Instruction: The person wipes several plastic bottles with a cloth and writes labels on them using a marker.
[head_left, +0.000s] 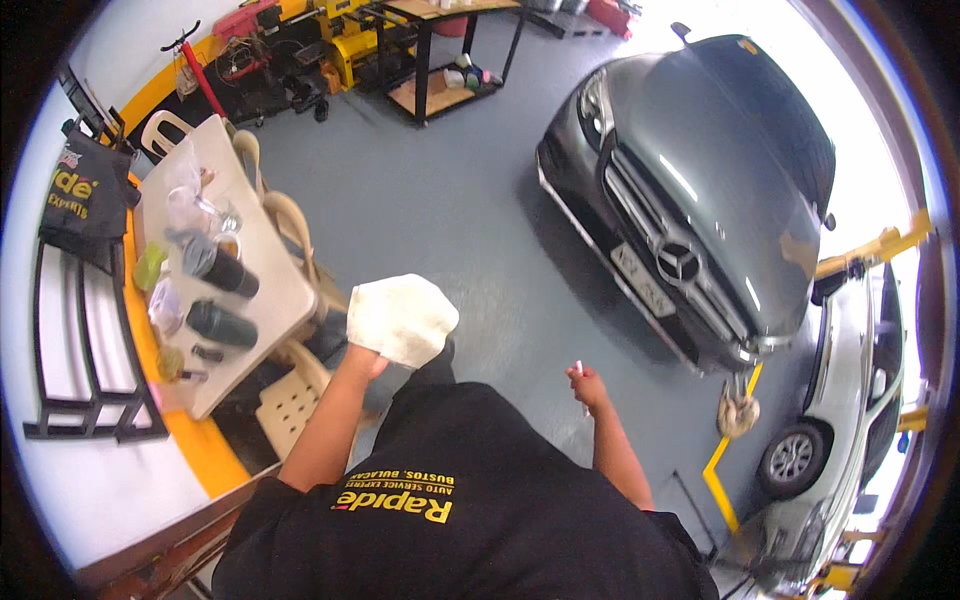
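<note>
While a black-shirted person (480, 545) is looking down over a grey garage floor (470, 230), the left hand (366, 363) is reaching forward under a white cloth (405, 320), which is covering its fingers, so whether they are gripping or spreading cannot be told. That cloth is hanging in the air above the floor, just off the right-hand corner of a pale table (278, 303). Well apart from it, the right hand (588, 388) is hovering over bare floor, its fingers curling together around a slim white object (579, 367), too small to identify. On the table, a green item (152, 265) and a white plastic bag (166, 306) are resting along the left edge; a black tumbler (228, 272) and a dark green bottle (222, 323) are occupying the middle, and clear plastic containers (190, 208) are sitting nearer the far edge. Beige chairs (290, 412) are lining the table's right edge. Across the floor to the right, a dark grey car (720, 190) is facing the person, a silver car (835, 508) is standing beside it, and beyond the table's far edge a yellow machine (355, 45) is standing near a black-framed workbench (422, 85).
</note>
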